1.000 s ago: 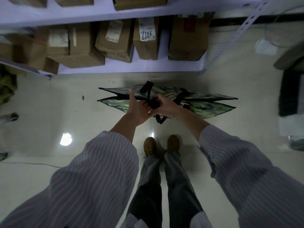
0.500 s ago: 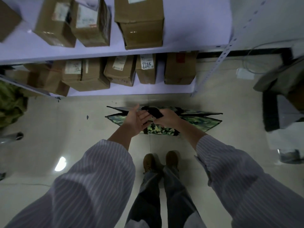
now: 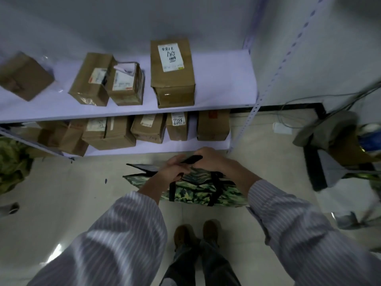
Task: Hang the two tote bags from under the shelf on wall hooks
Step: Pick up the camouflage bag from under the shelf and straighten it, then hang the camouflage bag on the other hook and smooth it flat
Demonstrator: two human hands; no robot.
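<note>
Two green camouflage tote bags (image 3: 191,193) with black straps hang flat in front of me, above the floor and before the lower shelf. Both hands meet at the black handles (image 3: 192,159) on top. My right hand (image 3: 210,159) is closed around the handles. My left hand (image 3: 172,169) is curled on the same straps just to its left. The far bag shows only as a dark edge (image 3: 144,168) behind the near one. No wall hooks are in view.
A white metal shelf (image 3: 216,79) holds several cardboard boxes (image 3: 172,73) on two levels right ahead. Its slotted upright (image 3: 253,112) stands to my right. A dark stand with clutter and cables (image 3: 334,145) fills the right side. Green fabric (image 3: 10,162) lies at left.
I have lifted the bags higher and raised my head, so the upper shelf came into view. My left hand, open before, has closed onto the handles beside the right.
</note>
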